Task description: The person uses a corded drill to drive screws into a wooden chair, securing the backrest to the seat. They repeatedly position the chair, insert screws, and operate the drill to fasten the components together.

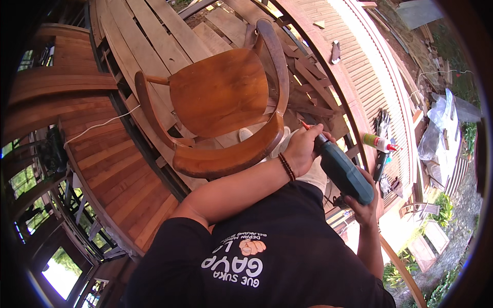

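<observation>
Gripping the teal power drill [343, 172] with both hands: our right hand [363, 205] wraps its rear handle, our left hand [303, 149] pinches the chuck end. Its bit points far-left at the wooden chair [221, 92], which stands just beyond on planks [149, 31].
</observation>
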`<state>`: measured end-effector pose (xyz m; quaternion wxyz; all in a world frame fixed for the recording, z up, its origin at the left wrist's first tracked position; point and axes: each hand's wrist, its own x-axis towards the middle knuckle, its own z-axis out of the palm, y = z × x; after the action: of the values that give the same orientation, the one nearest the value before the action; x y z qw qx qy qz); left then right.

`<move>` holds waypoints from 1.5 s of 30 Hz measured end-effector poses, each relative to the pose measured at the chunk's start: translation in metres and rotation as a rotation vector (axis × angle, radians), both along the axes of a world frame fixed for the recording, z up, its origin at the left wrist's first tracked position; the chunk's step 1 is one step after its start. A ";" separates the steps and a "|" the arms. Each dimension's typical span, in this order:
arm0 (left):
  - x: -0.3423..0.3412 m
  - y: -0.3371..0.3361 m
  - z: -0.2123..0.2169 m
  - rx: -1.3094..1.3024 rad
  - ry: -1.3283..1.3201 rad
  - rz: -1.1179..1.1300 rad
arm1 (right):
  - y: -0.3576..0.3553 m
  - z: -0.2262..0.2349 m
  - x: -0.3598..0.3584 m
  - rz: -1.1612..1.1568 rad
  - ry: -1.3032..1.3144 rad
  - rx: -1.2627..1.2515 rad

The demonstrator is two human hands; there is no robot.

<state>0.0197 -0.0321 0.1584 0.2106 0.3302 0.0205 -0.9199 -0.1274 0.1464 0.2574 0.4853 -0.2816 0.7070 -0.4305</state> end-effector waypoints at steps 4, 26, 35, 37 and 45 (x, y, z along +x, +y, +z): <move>0.050 -0.039 -0.002 -0.162 -0.080 -0.320 | -0.032 0.010 -0.023 0.014 -0.098 0.090; 0.102 -0.068 -0.221 -0.643 -0.914 -1.048 | -0.222 -0.082 -0.097 0.617 -0.018 0.518; 0.110 -0.067 -0.244 -0.583 -0.717 -1.177 | -0.229 -0.078 -0.087 0.548 -0.034 0.626; 0.111 -0.069 -0.244 -0.584 -0.699 -1.212 | -0.230 -0.076 -0.085 0.525 -0.045 0.668; 0.122 -0.068 -0.236 -0.399 -0.657 -1.369 | -0.247 -0.081 -0.090 0.636 -0.006 0.661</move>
<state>0.1417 -0.1005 -0.0771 -0.3525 0.4804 -0.4163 -0.6868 -0.2176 -0.1009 0.1761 0.6591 -0.3135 0.6835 -0.0123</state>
